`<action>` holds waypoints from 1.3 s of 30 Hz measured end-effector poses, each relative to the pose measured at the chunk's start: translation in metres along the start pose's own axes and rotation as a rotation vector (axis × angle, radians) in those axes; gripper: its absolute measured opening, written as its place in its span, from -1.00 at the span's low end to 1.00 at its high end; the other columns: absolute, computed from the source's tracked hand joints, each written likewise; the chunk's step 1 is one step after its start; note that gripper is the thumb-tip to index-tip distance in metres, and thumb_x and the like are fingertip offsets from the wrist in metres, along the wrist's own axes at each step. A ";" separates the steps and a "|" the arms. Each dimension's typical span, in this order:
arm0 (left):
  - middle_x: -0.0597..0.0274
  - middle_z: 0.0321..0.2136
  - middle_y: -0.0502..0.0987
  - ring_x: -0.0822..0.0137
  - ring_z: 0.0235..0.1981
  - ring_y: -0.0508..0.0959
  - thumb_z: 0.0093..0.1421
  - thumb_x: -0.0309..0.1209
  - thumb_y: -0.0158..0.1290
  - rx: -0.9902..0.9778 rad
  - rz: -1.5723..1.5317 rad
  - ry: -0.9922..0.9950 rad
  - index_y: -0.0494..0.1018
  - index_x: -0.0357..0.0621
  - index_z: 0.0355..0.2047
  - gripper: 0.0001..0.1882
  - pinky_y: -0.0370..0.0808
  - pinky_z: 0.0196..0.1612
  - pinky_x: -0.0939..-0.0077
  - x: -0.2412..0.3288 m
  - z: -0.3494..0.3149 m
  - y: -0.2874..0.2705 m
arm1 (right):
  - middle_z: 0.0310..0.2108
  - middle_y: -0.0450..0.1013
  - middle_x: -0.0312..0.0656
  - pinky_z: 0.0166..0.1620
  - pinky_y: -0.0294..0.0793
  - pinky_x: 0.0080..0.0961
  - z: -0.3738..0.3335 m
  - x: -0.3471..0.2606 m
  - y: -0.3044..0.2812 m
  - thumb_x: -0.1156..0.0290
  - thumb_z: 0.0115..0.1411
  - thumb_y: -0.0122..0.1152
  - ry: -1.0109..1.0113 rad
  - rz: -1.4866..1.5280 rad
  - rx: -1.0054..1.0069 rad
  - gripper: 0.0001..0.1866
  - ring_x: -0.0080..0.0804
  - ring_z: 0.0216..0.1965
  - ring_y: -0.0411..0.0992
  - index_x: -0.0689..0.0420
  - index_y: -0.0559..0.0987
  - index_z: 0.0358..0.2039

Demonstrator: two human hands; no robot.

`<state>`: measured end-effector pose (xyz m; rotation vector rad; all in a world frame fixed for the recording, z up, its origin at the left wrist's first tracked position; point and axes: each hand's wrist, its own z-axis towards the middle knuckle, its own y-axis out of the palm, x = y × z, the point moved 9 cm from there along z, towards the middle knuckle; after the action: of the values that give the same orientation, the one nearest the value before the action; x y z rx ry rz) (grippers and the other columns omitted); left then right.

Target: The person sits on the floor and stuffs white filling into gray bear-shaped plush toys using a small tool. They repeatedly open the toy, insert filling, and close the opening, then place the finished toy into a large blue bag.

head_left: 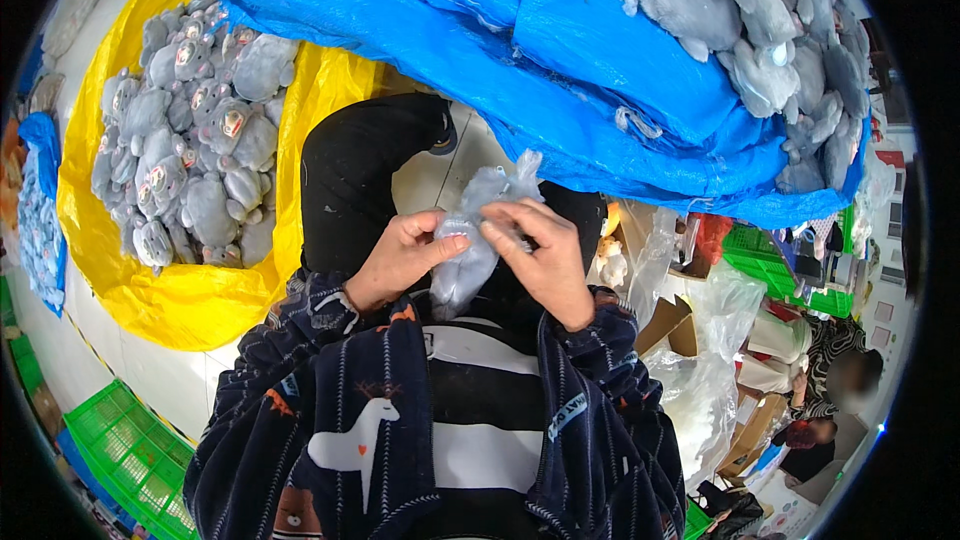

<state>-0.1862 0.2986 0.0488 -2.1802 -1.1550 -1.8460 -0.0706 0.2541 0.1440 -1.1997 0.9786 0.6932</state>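
The left hand [400, 258] and the right hand [540, 250] both hold a grey soft toy in a thin clear bag [475, 240], up in front of the person's chest and over the lap. The left fingers are bent around the side of the bag, with the thumb pressing on top. The right fingertips [497, 230] are pinched shut on the plastic near the top. The bag looks thin and slippery, so I think it could tear if the fingers pull too hard. The toy could also slip out and drop to the floor, because only the fingertips hold it. On the left, a big yellow sack [190, 290] lies open on the floor, and it is full of grey soft toys [190, 150] that have no bags. Along the top, a blue sheet [560, 70] hangs close over the hands, with more grey toys [770, 30] piled on its right end. That sheet leaves little room to lift the bag. A green crate [130, 440] sits at the bottom left corner. Cardboard boxes [675, 325] and loose clear plastic [705, 390] crowd the right side, where another person [830, 390] sits.
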 end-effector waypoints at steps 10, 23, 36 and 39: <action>0.39 -0.40 0.45 0.63 -0.36 0.42 0.13 -0.49 0.10 0.018 0.146 0.145 0.47 -0.31 -0.27 -0.82 0.36 -0.30 0.74 0.019 -0.003 0.002 | -0.62 0.27 -0.45 -0.61 0.11 -0.77 -0.018 0.041 0.032 0.39 0.17 0.14 0.492 0.935 -0.007 -0.86 -0.75 -0.68 0.17 0.15 0.42 -0.44; 0.32 -0.38 0.41 0.59 -0.37 0.39 0.09 -0.51 0.12 0.027 0.216 0.238 0.48 -0.34 -0.24 -0.78 0.33 -0.34 0.71 0.021 -0.003 0.003 | -0.53 0.42 -0.21 -0.46 0.35 -0.56 -0.004 0.004 0.014 0.50 0.02 0.26 -0.001 -0.012 0.054 -0.82 -0.46 -0.51 0.42 0.30 0.45 -0.44; 0.32 -0.37 0.41 0.58 -0.35 0.41 0.12 -0.52 0.09 0.027 0.163 0.161 0.48 -0.34 -0.22 -0.79 0.36 -0.31 0.70 0.019 -0.001 0.002 | -0.47 0.39 -0.23 -0.41 0.39 -0.59 -0.015 0.025 -0.005 0.38 0.07 0.25 0.105 0.094 0.093 -0.67 -0.47 -0.45 0.39 0.25 0.47 -0.17; 0.32 -0.36 0.41 0.57 -0.35 0.41 0.12 -0.53 0.08 0.014 0.176 0.202 0.47 -0.34 -0.21 -0.79 0.36 -0.30 0.70 0.020 -0.002 0.002 | -0.39 0.41 -0.07 -0.36 0.44 -0.49 -0.017 0.007 0.004 0.35 0.04 0.26 0.008 -0.133 0.010 -0.62 -0.25 -0.40 0.46 0.22 0.47 -0.13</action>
<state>-0.1861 0.3059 0.0678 -1.9621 -0.9046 -1.9213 -0.0753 0.2384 0.1345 -1.2475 0.8988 0.5779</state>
